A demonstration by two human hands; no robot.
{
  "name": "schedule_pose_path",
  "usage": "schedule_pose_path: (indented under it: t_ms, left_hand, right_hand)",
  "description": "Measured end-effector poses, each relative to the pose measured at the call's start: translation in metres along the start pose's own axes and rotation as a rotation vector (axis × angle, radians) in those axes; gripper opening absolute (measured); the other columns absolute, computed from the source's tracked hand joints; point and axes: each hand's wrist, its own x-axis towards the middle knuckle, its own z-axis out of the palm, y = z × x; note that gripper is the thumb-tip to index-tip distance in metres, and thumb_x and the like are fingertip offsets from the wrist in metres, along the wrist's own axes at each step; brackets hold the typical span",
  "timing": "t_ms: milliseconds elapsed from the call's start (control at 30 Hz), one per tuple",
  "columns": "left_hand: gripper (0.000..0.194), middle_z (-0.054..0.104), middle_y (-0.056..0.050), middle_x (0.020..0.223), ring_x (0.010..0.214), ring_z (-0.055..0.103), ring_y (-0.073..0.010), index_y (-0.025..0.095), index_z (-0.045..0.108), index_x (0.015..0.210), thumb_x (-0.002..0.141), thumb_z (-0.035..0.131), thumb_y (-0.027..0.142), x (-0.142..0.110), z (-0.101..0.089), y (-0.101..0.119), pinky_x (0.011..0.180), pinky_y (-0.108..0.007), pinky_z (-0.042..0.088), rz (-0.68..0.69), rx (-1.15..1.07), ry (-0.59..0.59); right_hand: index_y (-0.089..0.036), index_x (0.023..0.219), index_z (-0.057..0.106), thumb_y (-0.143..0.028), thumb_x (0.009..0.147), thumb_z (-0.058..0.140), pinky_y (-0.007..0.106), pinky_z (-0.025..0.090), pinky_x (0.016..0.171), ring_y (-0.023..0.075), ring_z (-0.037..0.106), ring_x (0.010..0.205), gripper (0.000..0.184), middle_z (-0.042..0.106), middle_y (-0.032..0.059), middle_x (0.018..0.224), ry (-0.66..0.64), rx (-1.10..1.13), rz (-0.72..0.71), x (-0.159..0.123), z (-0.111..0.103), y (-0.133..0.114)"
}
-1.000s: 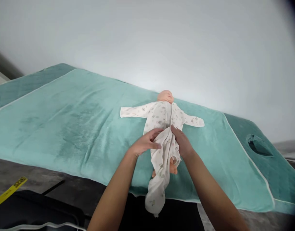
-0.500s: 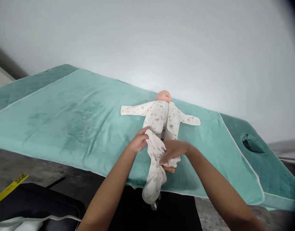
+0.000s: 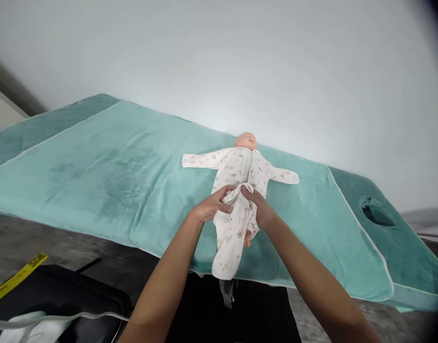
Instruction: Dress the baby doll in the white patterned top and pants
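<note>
Pants [image 3: 230, 236] bunch, gripped in my left hand [image 3: 210, 206] and right hand [image 3: 262, 207]. Shirt [image 3: 233, 169] on; one foot [image 3: 247, 239] still bare at five o'clock.

"What's covering the bed [image 3: 404, 252]?"

"A green blanket [image 3: 150, 166] is lying over its middle, wrinkling in places, its white edging [image 3: 363, 222] running near the hole [image 3: 378, 213] at the right."

"And on that?"

"A dressed doll [image 3: 243, 164] is lying face up, its sleeves [image 3: 204, 159] spreading outward."

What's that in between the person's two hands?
The head camera view shows it: the bunched top of the patterned white pants lies between the left hand and the right hand, and both hands touch the cloth.
</note>
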Motion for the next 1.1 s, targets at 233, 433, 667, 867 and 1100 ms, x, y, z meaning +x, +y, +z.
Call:
schedule_pose_path:
  t_ms: [233,433,667,867,1100]
  left_hand:
    - [0.050,0.063,0.003,0.079,0.062,0.060,-0.0109,0.019,0.057,0.102,0.060,0.084,0.020,0.000,-0.004,-0.012,0.062,-0.022,0.048,0.117,-0.219,0.133]
    - [0.048,0.066,0.001,0.077,0.064,0.065,-0.0149,0.020,0.056,0.102,0.062,0.081,0.023,-0.002,-0.006,-0.011,0.060,-0.023,0.050,0.158,-0.346,0.210]
    - [0.057,0.069,-0.003,0.085,0.067,0.065,-0.0145,0.018,0.061,0.102,0.055,0.090,0.029,-0.009,-0.004,-0.008,0.061,-0.022,0.049,0.068,-0.307,0.031]
    - [0.082,0.068,-0.005,0.106,0.091,0.065,-0.0205,0.022,0.063,0.117,0.041,0.094,0.019,-0.019,-0.003,-0.010,0.076,-0.024,0.050,0.092,-0.132,-0.020]
    - [0.049,0.070,-0.001,0.097,0.084,0.066,-0.0168,0.022,0.065,0.107,0.061,0.081,0.014,-0.015,0.001,-0.023,0.078,-0.027,0.050,0.218,-0.196,0.263]
  right_hand:
    - [-0.017,0.103,0.070,-0.040,0.064,0.088,0.032,0.054,0.072,0.0225,0.068,0.083,0.049,0.073,0.0041,0.086,-0.345,-0.310,0.168,-0.005,-0.012,-0.011]
    - [-0.017,0.109,0.068,-0.033,0.065,0.088,0.033,0.052,0.080,0.0205,0.066,0.090,0.052,0.072,0.0045,0.099,-0.419,-0.395,0.251,-0.007,0.000,-0.015]
    - [-0.016,0.101,0.069,-0.044,0.072,0.082,0.033,0.052,0.074,0.0220,0.068,0.081,0.041,0.073,0.0055,0.084,-0.142,-0.078,0.062,-0.007,0.003,0.005]
    - [-0.015,0.089,0.070,-0.048,0.066,0.084,0.033,0.051,0.066,0.0209,0.066,0.068,0.043,0.073,0.0048,0.076,0.080,-0.089,0.047,-0.003,0.009,0.008]
    - [-0.017,0.105,0.070,-0.039,0.071,0.083,0.034,0.053,0.072,0.0208,0.068,0.076,0.043,0.074,0.0046,0.087,0.026,-0.053,0.006,-0.002,0.005,0.015]
